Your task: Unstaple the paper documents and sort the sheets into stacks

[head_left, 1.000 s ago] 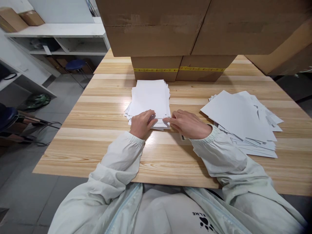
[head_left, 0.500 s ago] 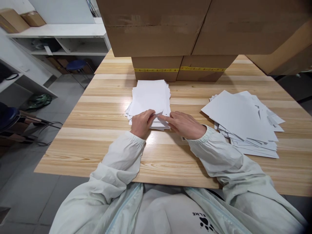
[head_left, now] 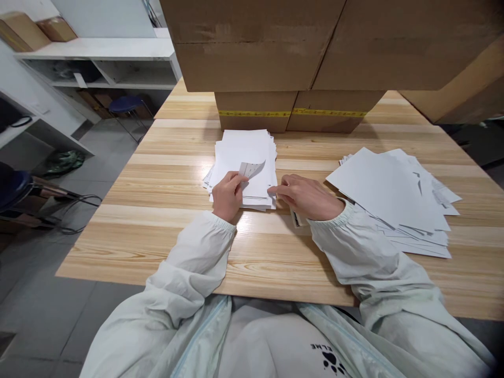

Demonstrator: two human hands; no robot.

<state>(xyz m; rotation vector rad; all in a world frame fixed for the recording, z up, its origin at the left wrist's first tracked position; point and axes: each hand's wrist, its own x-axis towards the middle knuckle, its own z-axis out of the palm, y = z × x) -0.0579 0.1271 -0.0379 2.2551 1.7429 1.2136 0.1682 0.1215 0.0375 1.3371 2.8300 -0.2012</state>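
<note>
A stack of white sheets (head_left: 244,152) lies on the wooden table (head_left: 165,173) in front of me. My left hand (head_left: 228,195) rests on the stack's near edge and pinches a small peeled strip (head_left: 251,169) that curls up off the top sheet. My right hand (head_left: 305,197) lies at the stack's near right corner, fingers curled, its fingertips pressing on the sheet's edge. A small paper piece (head_left: 296,218) peeks out under my right wrist.
A loose pile of white sheets (head_left: 389,194) spreads at the right. Large cardboard boxes (head_left: 291,47) stand stacked at the table's far side, the lower ones with yellow tape. White shelving (head_left: 98,63) and a blue stool (head_left: 124,105) are at the left, on a grey floor.
My left hand has lifted a small strip up off the top sheet's near edge. My right hand has drawn back slightly to the sheet's right corner.
</note>
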